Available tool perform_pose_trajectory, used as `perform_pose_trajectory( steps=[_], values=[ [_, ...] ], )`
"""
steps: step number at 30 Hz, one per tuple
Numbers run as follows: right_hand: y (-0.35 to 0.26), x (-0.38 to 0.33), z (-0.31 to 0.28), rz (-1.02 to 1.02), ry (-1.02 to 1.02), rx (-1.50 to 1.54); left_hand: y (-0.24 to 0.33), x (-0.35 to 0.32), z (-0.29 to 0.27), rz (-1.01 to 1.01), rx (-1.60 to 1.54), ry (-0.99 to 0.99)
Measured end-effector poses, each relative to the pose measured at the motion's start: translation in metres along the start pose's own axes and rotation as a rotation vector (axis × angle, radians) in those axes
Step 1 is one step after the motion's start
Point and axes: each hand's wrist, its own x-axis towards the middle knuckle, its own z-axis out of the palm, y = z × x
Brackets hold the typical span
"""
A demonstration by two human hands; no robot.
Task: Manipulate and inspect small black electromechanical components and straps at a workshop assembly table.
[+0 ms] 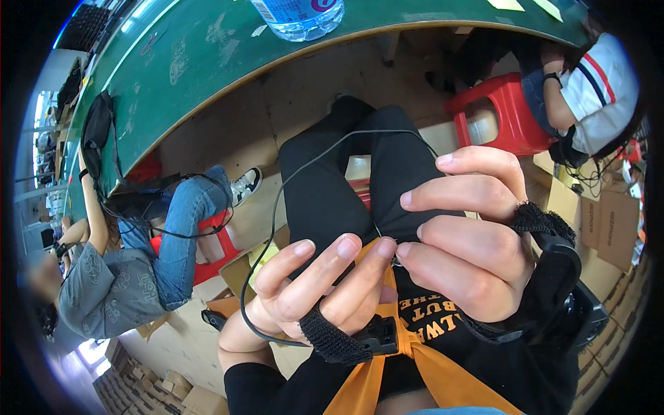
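Observation:
My left hand [328, 287] and my right hand [477, 242] meet in front of my chest, above my lap. Thumb and fingertips of each are pinched together, nearly touching the other hand. A small shiny bit shows between the fingertips, too hidden to name. The other fingers of my right hand are bent and raised. Black straps [328, 335] with small devices wrap both hands. From the left one a thin black cable [277, 207] loops up over my legs. Behind the hands hangs an orange cloth band [360, 387], knotted over my black shirt.
A green table [207, 62] curves across the far side, with a clear plastic bottle [304, 21] on it and a black bag [99, 128] at its left end. People sit on red stools [501, 114] at left and right. Cardboard boxes [615, 225] stand at the right.

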Motion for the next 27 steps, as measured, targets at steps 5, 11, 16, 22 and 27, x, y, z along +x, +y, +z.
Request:
perform_pose_trajectory(
  steps=[5,11,16,22,27],
  values=[
    [0.0008,0.0004,-0.0019,0.031,-0.067,0.016,-0.0003,0.0005,0.0010,-0.015,-0.019,0.004],
    [-0.0020,0.0004,-0.0033,0.058,-0.056,0.013,-0.0002,0.0037,0.0037,0.020,-0.011,0.057],
    [-0.0012,-0.0001,-0.0024,0.059,-0.071,0.032,0.0002,0.0027,0.0037,0.001,-0.028,0.047],
    [-0.0008,0.0002,-0.0014,0.057,-0.056,0.041,-0.0013,0.0032,0.0050,0.016,-0.020,0.059],
    [-0.0013,0.0001,-0.0011,0.082,-0.060,0.045,-0.0004,0.0051,0.0056,0.004,-0.020,0.066]
  ],
)
